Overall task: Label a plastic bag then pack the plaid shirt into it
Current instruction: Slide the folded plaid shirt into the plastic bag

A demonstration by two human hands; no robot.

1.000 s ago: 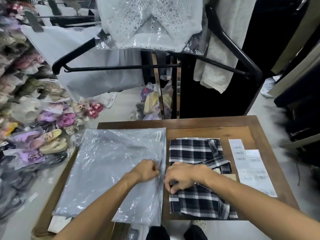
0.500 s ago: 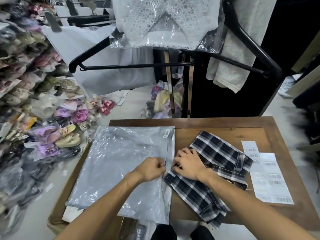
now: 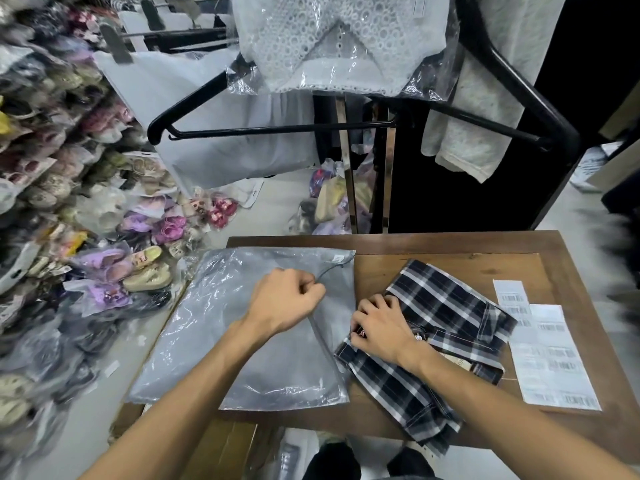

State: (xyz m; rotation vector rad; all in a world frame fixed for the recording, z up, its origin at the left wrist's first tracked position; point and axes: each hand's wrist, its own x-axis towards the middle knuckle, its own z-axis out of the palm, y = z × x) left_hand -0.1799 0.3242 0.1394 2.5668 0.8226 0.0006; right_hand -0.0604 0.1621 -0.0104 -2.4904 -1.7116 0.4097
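Note:
A clear grey plastic bag (image 3: 221, 327) lies flat on the left half of the wooden table (image 3: 450, 244), with a small white label at its far right corner. My left hand (image 3: 284, 303) pinches the bag's upper layer at its right edge and lifts it, so the mouth gapes. The folded black-and-white plaid shirt (image 3: 446, 317) lies turned at an angle right of the bag. My right hand (image 3: 377, 323) grips the shirt's near left end, right at the bag's open edge.
Sheets of barcode labels (image 3: 550, 358) lie at the table's right side. A black garment rack (image 3: 277, 128) with bagged white clothing hangs behind the table. Bagged shoes (image 3: 104, 265) pile up on the floor at left. A cardboard box (image 3: 221, 441) sits below the table's front-left edge.
The shirt has swung from square to diagonal and slid left toward the bag. My left hand has moved up and left, pulling the bag's top layer open.

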